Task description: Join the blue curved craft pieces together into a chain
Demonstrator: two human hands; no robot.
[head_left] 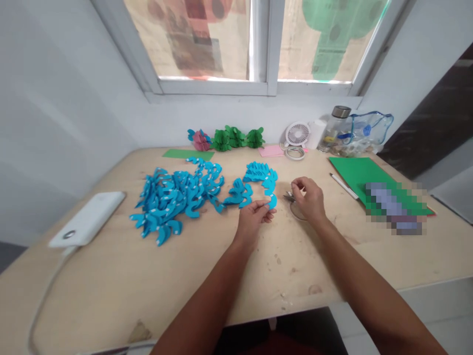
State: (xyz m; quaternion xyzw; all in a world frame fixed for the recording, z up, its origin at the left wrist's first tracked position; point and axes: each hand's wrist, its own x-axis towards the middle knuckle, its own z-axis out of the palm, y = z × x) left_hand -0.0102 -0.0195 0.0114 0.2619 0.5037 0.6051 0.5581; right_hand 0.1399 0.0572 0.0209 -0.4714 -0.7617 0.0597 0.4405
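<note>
My left hand (254, 217) pinches a blue curved paper piece (272, 201) with a small white patch on it, at the front end of a bent row of blue paper pieces (258, 172). To its right, my right hand (308, 195) has thumb and forefinger pressed together; whatever lies between them is too small to make out. Beneath that hand are a small dark metallic object (289, 196) and a round tape-like ring (296, 212), both partly covered. A short blue folded cluster (238, 192) lies left of the row, beside a large heap of similar blue paper pieces (173, 192).
A white power bank (88, 219) with a cable lies at the left. Green and pink paper figures (221, 140), a small fan (297, 134), a tape roll (294, 153) and a bottle (334, 128) stand along the wall. Rightward are a white pen (343, 186) and green sheets (354, 170).
</note>
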